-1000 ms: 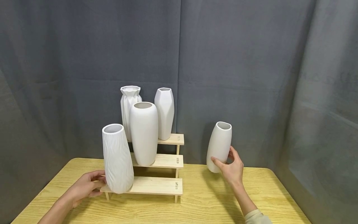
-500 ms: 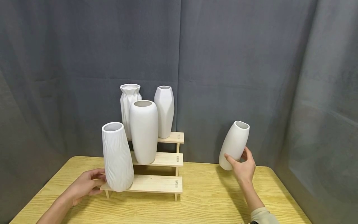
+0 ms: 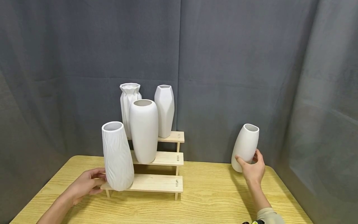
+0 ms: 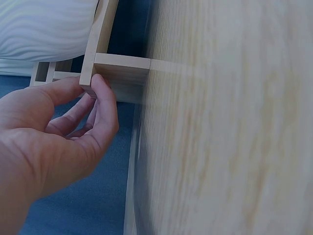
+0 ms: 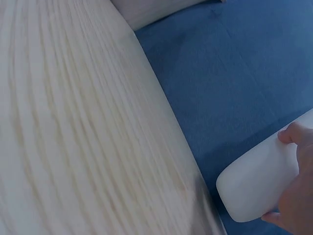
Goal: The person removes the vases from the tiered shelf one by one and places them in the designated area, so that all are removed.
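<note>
At the left end of the lowest shelf (image 3: pixel 156 183), the left hand (image 3: pixel 85 186) pinches the board's end between thumb and fingers, as the left wrist view shows at the wooden edge (image 4: pixel 89 68). Beside it a wavy-textured white vase (image 3: pixel 118 158) stands on that shelf. The right hand (image 3: pixel 253 169) grips a smooth white vase (image 3: pixel 246 144) round its lower part, near the back right of the table; the vase leans slightly right. In the right wrist view its base (image 5: pixel 244 196) is close to the table edge; whether it touches the table I cannot tell.
A tall smooth vase (image 3: pixel 144 130) stands on the middle shelf (image 3: pixel 167 158). On the top shelf (image 3: pixel 176 137) stand a pleated-neck vase (image 3: pixel 127 102) and a faceted vase (image 3: pixel 164 112). Grey curtains hang behind and beside the wooden table (image 3: pixel 207 193).
The right hand has carried the smooth vase to the right, and the vase's tilt has varied on the way. The left hand keeps its place at the shelf end.
</note>
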The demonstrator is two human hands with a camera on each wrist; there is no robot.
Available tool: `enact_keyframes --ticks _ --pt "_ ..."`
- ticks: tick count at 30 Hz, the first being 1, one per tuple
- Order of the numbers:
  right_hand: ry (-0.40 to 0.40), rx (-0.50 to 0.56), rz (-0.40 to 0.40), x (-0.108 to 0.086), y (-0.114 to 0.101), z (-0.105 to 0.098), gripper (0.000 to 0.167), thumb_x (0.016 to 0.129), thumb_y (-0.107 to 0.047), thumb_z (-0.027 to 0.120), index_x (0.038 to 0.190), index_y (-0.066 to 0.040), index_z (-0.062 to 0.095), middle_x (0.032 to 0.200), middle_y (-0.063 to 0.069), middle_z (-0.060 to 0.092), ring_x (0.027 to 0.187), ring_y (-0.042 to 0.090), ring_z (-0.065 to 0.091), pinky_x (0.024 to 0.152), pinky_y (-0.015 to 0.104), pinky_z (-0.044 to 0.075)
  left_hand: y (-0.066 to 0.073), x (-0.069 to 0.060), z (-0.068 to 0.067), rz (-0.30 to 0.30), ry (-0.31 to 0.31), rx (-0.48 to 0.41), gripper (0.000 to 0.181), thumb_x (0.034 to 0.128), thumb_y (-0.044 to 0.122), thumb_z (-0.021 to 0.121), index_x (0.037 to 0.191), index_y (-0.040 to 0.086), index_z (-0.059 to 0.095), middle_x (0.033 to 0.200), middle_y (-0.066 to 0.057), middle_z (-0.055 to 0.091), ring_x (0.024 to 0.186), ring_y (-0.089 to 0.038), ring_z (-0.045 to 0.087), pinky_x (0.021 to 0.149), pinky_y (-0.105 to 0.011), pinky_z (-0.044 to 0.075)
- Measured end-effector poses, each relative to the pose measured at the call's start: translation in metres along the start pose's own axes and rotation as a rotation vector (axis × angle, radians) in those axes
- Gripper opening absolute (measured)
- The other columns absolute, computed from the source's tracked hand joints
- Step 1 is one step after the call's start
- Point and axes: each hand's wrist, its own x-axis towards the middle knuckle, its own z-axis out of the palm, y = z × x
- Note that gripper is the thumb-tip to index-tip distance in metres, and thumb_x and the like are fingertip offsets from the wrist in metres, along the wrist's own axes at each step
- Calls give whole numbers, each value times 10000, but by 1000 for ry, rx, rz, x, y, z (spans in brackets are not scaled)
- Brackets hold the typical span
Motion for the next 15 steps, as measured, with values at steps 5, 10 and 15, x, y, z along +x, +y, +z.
enact_keyframes --ticks 5,10,15 --pt "32 -25 7 6 8 -7 805 754 -233 913 1445 -82 529 1233 168 600 1112 289 538 908 444 379 1 1 0 5 1 -1 575 1002 68 616 1493 -108 375 1278 -194 558 1027 -273 636 842 -473 553" --pt "74 -62 26 12 14 -17 808 758 -252 909 1449 -77 528 1213 168 604 1066 275 548 857 382 383 2 1 2 15 -21 -12 595 997 77 626 1495 -117 365 1281 -205 551 1033 -281 636 856 -469 552" --pt "103 -101 51 16 22 -23 824 760 -284 905 1462 -79 524 1208 170 613 1055 258 537 878 409 368 0 -1 0 18 -26 -12 577 1001 91 627 1486 -112 386 1268 -192 566 1033 -275 639 845 -449 556"
